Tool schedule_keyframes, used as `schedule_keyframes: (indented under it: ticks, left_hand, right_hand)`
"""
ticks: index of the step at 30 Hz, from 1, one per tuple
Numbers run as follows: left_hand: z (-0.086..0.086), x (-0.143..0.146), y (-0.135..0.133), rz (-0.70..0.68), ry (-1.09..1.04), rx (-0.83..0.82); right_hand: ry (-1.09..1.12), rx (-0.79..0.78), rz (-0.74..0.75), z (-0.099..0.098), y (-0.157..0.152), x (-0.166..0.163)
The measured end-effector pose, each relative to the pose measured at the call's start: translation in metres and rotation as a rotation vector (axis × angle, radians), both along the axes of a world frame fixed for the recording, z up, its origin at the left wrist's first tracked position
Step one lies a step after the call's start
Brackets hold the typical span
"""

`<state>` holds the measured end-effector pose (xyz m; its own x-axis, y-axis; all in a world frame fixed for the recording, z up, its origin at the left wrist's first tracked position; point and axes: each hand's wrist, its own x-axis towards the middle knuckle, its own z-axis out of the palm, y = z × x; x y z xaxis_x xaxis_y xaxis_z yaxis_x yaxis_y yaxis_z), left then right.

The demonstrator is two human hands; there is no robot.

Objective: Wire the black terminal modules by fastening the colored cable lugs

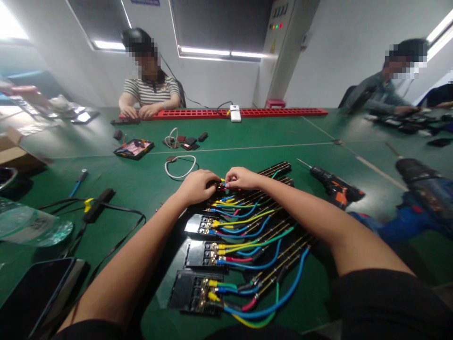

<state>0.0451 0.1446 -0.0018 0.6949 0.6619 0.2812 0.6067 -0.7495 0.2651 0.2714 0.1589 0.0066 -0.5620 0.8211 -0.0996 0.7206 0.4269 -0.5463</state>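
Note:
Both my hands meet at the far end of a row of black terminal blocks (201, 257) wired with yellow, blue, green and red wires (247, 231). My left hand (197, 185) is curled, fingers pressed down on the farthest block. My right hand (240, 178) pinches at a yellow wire end (222, 181) beside the left fingertips. The wires run from the blocks to brass rails (279, 168) on the right.
A cordless screwdriver (334, 184) lies right of the blocks, and a larger drill (421, 189) sits farther right. A white cable loop (180, 166), a phone (133, 148), a blue-handled tool (78, 182), a plastic bottle (28, 226) and a tablet (35, 293) lie left. Two other people sit across the green table (247, 137).

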Motion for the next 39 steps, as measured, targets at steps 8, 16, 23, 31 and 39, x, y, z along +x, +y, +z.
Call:
schedule_keyframes:
  ticks: [8, 16, 23, 31, 39]
  left_hand:
    - [0.008, -0.015, 0.006, -0.114, 0.087, -0.040]
    - [0.009, -0.013, 0.005, -0.214, 0.215, 0.041]
    - [0.011, -0.010, 0.002, -0.188, 0.262, 0.060]
    - [0.007, -0.010, 0.004, -0.169, 0.283, 0.049]
    - [0.000, -0.010, 0.009, -0.176, 0.275, 0.028]
  right_hand:
    - [-0.044, -0.064, -0.054, 0.006, -0.003, -0.006]
    - [-0.110, -0.009, -0.036, 0.007, -0.001, -0.006]
    - [-0.208, 0.110, 0.041, 0.008, -0.002, -0.002]
    - [-0.348, 0.248, 0.208, 0.008, 0.002, 0.003]
    - [-0.439, 0.299, 0.283, 0.014, 0.001, 0.005]
